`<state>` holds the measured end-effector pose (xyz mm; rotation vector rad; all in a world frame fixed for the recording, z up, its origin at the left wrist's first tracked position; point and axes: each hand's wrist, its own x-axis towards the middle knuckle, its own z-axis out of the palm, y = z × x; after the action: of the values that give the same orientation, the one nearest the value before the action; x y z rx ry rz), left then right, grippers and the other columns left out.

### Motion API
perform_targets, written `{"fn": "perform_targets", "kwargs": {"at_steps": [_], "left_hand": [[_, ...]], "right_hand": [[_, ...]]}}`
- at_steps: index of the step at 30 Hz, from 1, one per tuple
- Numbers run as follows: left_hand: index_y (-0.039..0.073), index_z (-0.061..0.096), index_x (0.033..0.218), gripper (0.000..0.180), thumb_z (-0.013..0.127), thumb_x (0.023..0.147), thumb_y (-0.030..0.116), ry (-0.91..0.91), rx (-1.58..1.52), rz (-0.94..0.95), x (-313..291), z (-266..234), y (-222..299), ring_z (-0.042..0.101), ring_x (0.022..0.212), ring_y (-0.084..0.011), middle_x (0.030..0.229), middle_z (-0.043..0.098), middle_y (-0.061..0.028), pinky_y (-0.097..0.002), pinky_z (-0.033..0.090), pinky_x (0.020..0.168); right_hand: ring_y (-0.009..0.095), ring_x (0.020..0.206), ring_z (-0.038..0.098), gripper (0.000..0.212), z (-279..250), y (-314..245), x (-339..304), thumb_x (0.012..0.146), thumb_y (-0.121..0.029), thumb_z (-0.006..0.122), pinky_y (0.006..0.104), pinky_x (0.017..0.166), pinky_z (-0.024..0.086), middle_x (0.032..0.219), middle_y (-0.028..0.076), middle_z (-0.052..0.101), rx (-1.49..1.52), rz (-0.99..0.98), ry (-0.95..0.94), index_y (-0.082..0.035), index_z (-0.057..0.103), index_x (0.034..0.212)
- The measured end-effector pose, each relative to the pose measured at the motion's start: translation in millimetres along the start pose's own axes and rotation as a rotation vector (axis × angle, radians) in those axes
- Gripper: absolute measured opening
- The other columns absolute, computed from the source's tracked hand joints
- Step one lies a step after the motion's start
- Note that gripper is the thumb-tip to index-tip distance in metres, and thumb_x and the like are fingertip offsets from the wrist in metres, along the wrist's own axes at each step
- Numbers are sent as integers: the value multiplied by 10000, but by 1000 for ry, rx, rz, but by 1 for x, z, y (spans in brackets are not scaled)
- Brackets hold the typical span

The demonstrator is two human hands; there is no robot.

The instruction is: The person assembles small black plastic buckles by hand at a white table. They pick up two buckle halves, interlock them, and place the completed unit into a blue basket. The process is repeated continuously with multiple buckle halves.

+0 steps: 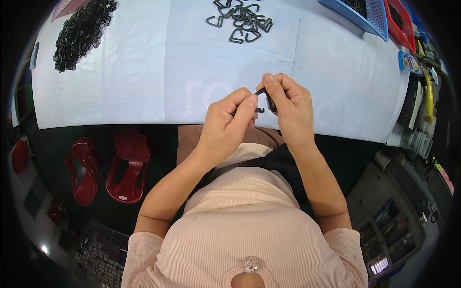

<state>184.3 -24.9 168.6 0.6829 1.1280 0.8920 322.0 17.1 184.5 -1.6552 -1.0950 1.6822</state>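
Just above the table's front edge, my left hand [228,120] and my right hand [293,108] hold a black plastic hook [272,102] between them. My left fingers pinch one end; my right thumb and fingers are closed on the upper and right side. The hook is bent, with a gap between its arms, and my fingers hide part of it. Beyond my hands lies a loose pile of dark D-shaped plastic hooks [250,21], some with an open side. A dense heap of small black parts [84,38] lies at the far left of the white-covered table [129,86].
A blue basket [353,21] and a red basket [407,29] with dark parts stand at the far right. A pink basket [65,8] is at the far left. A blue-labelled bottle [408,62] sits at the right edge. Red plastic chairs [128,163] stand below the table's left side.
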Motion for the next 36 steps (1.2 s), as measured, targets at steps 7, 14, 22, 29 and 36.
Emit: {"fn": "perform_targets", "kwargs": {"at_steps": [7, 14, 22, 29, 36], "left_hand": [[70, 512, 765, 253, 437, 952, 222, 140, 27, 52, 1, 1, -6, 405, 620, -29, 690, 469, 31, -175, 333, 550], [32, 464, 721, 255, 461, 937, 168, 104, 211, 167, -2, 0, -12, 364, 550, -45, 583, 439, 25, -206, 328, 512], [78, 506, 759, 281, 414, 955, 258, 60, 57, 58, -4, 0, -1, 397, 598, -33, 650, 469, 27, -180, 318, 543], [58, 538, 822, 379, 344, 966, 350, 33, 53, -174, 2, -8, 8, 411, 583, -64, 664, 505, 1, -187, 315, 532], [48, 554, 793, 307, 427, 956, 275, 49, 209, 41, 1, -4, 9, 421, 589, -45, 656, 499, 15, -183, 327, 532]], "right_hand": [[62, 584, 460, 182, 0, -2, -8, 850, -114, 589, 194, 550, 386, 645, -21, 513, 55, -90, -101, -40, 634, 1010], [52, 553, 442, 183, 4, 4, 0, 859, -171, 587, 196, 507, 364, 626, 0, 527, 27, -28, -19, 6, 633, 863], [100, 597, 519, 183, -20, -4, 13, 881, -146, 554, 215, 573, 433, 721, 26, 565, 4, -163, 35, 8, 648, 848], [122, 669, 578, 129, -26, -4, -2, 835, -60, 602, 237, 628, 467, 821, 55, 627, -218, -448, -138, 16, 650, 929], [137, 706, 609, 242, -26, -8, -3, 907, -178, 526, 234, 626, 477, 799, 82, 633, 79, 81, -161, 31, 632, 966]]}}
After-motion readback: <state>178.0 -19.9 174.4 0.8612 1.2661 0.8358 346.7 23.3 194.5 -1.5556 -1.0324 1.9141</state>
